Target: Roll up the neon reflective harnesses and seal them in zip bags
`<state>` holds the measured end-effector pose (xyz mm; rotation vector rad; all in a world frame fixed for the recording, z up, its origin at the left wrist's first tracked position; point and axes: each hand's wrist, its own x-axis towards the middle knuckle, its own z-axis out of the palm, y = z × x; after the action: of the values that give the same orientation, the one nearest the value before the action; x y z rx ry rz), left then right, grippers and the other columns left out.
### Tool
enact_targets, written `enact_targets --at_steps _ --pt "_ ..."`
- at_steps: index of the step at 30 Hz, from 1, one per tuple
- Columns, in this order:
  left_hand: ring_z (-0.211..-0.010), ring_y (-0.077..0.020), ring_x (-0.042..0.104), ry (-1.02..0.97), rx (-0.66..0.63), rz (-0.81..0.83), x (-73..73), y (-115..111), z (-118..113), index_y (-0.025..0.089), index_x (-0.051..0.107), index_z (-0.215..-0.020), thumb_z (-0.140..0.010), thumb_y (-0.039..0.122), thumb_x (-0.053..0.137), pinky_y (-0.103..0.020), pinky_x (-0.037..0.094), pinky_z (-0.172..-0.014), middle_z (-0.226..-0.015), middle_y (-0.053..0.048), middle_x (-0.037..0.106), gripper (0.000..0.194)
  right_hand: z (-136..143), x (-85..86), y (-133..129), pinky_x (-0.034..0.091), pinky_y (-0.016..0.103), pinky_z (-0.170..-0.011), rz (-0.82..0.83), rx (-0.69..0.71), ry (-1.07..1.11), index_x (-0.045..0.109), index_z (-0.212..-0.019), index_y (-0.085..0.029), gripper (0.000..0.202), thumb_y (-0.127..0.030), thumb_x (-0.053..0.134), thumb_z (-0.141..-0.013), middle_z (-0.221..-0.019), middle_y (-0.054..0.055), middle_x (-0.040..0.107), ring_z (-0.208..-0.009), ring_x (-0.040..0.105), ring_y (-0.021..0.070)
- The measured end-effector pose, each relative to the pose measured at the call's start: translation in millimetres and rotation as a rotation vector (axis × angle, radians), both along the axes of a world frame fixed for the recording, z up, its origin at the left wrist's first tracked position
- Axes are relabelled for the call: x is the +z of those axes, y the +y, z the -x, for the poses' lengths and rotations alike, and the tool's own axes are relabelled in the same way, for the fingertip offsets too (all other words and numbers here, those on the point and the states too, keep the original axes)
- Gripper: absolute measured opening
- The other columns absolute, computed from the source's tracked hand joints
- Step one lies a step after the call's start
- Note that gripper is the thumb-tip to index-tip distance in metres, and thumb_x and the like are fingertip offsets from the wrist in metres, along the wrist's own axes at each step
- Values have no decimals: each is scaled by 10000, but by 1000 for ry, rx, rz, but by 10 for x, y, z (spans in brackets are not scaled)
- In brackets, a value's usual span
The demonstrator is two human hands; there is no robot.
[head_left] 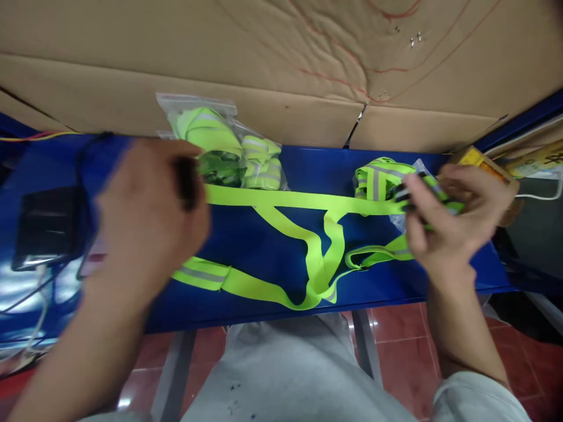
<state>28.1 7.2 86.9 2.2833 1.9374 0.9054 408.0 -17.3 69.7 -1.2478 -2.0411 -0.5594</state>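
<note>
A neon-yellow reflective harness [281, 199] stretches between my two hands, its long belt pulled nearly straight. My left hand [153, 199], smeared by motion, closes on the belt's left end, where a black piece shows at the fingers. At the other end my right hand [457, 217] pinches the belt beside a black buckle [402, 193]. The harness's shoulder straps hang down from the belt and meet near the table's front edge. Grey stripes run along the lower strap parts.
Clear bags with folded neon straps [206, 135] lie at the back of the blue table [259, 234]. A folded neon harness [378, 176] lies near my right hand. A black box [48, 225] with cables sits left. Cardboard [220, 47] lines the back; a yellow-brown carton [475, 158] stands right.
</note>
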Motion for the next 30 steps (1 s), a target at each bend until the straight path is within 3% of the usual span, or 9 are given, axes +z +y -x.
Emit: enact_targets --at_steps 3,6,8,19,26,30 --pt "-1168 -395 658 290 -160 43 -154 -65 -433 125 525 -1408 -931 194 511 -563 587 -952 -1235 -191 653 482 604 -41 44 566 487 -1014 121 139 -68 545 -1562 -313 620 -149 583 -965 -1442 128 543 -1294 588 335" --pt "-1117 -371 695 292 -227 31 -318 -125 -778 90 504 -1429 -901 189 577 -500 605 -892 -1223 -187 687 542 891 -174 57 554 491 -1043 160 181 -49 447 -1623 -274 648 -141 535 -995 -1479 150 548 -1290 596 317" --pt "-1102 -350 707 260 -238 16 -390 -159 -880 71 483 -1445 -928 234 576 -473 610 -876 -1239 -185 698 549 954 -257 43 543 490 -1053 178 203 -46 390 -1653 -279 680 -137 528 -1003 -1480 146 567 -1290 600 313" --pt "-1139 -330 692 173 -151 90 -448 -141 -885 85 411 -1495 -920 243 592 -428 609 -874 -1297 -204 678 622 1050 -420 36 523 537 -1075 183 135 -32 216 -1717 -313 781 -132 498 -1011 -1468 164 554 -1321 570 337" --pt "-1295 -368 630 66 -317 -32 -589 -203 -913 168 275 -1567 -880 120 610 -528 575 -1042 -1438 -206 602 767 1099 -542 -7 507 552 -1079 214 82 -70 168 -1730 -290 811 -94 470 -1003 -1473 157 559 -1243 542 327" --pt "-1405 -387 572 35 -404 -23 -621 -249 -924 142 256 -1569 -897 60 561 -554 539 -1107 -1518 -261 531 742 1115 -600 -21 520 548 -1038 233 81 -75 189 -1726 -269 788 -120 478 -1008 -1501 169 548 -1204 543 335"
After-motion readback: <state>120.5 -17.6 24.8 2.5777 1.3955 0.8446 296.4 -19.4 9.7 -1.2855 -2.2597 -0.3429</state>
